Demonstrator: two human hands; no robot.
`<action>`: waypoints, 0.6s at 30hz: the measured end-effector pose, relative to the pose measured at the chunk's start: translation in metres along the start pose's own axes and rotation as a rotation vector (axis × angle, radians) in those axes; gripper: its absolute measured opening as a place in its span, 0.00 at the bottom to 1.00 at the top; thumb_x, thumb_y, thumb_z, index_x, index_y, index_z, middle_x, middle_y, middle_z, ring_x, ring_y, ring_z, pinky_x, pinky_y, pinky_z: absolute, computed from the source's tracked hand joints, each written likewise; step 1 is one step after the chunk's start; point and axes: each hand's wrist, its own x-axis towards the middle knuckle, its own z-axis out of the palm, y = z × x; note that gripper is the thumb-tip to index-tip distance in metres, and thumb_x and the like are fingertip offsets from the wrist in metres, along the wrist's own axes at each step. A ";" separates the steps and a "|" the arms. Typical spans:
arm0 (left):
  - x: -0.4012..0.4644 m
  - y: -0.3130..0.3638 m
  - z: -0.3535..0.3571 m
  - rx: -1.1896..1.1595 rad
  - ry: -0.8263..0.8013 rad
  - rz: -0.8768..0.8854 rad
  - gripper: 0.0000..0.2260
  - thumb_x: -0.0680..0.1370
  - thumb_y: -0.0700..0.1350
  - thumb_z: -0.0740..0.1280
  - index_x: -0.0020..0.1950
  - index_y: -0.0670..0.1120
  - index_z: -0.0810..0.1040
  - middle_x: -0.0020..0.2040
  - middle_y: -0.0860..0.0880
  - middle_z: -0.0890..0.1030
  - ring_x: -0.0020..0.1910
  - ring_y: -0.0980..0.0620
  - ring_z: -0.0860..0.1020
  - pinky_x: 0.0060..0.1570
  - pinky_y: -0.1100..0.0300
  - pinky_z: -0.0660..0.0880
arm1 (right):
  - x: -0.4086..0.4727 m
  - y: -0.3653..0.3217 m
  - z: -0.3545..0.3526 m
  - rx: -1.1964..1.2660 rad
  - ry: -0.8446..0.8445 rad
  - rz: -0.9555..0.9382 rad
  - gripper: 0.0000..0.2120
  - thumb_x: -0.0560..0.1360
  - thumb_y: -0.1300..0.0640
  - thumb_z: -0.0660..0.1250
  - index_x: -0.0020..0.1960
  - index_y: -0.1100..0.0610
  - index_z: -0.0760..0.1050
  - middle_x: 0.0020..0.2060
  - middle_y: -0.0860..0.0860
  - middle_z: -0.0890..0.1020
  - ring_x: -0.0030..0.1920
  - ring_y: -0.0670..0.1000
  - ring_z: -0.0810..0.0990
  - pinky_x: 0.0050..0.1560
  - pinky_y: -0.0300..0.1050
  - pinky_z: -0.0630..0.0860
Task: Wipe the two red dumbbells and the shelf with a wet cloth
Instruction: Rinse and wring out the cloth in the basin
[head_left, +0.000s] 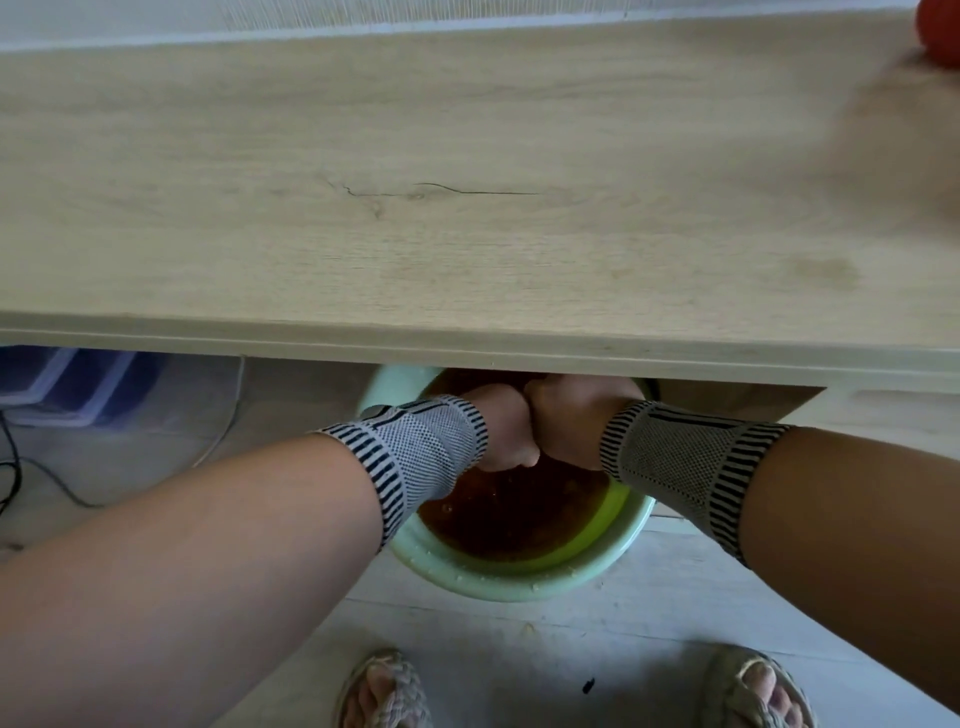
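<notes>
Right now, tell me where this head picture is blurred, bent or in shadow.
Head view: the shelf's far right end is smeared, and the red object in that corner is soft; the shelf's front edge bows from wide-angle distortion; both hands sit in the shelf's shadow over the green basin, so whether they hold a cloth cannot be told.

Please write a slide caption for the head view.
Both hands meet above a green basin of brown water, below the wooden shelf.
</notes>
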 end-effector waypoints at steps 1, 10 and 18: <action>0.003 -0.004 0.002 0.020 0.046 -0.019 0.10 0.75 0.46 0.67 0.52 0.42 0.81 0.42 0.46 0.80 0.43 0.46 0.79 0.46 0.56 0.77 | -0.001 -0.005 -0.001 0.096 -0.010 0.072 0.12 0.78 0.57 0.57 0.56 0.59 0.75 0.52 0.57 0.80 0.51 0.59 0.79 0.45 0.47 0.75; 0.005 -0.019 0.006 0.299 0.279 0.047 0.09 0.76 0.45 0.61 0.50 0.48 0.79 0.40 0.49 0.77 0.38 0.48 0.74 0.39 0.56 0.72 | 0.011 -0.010 0.009 0.214 -0.029 0.192 0.08 0.73 0.54 0.62 0.49 0.57 0.76 0.36 0.52 0.77 0.37 0.54 0.77 0.36 0.41 0.75; 0.011 -0.027 0.010 0.464 0.309 0.141 0.07 0.77 0.45 0.60 0.47 0.48 0.77 0.41 0.48 0.81 0.36 0.47 0.75 0.36 0.56 0.72 | 0.014 -0.019 0.019 0.331 -0.207 0.060 0.13 0.80 0.58 0.55 0.53 0.58 0.78 0.49 0.55 0.82 0.50 0.57 0.79 0.46 0.44 0.74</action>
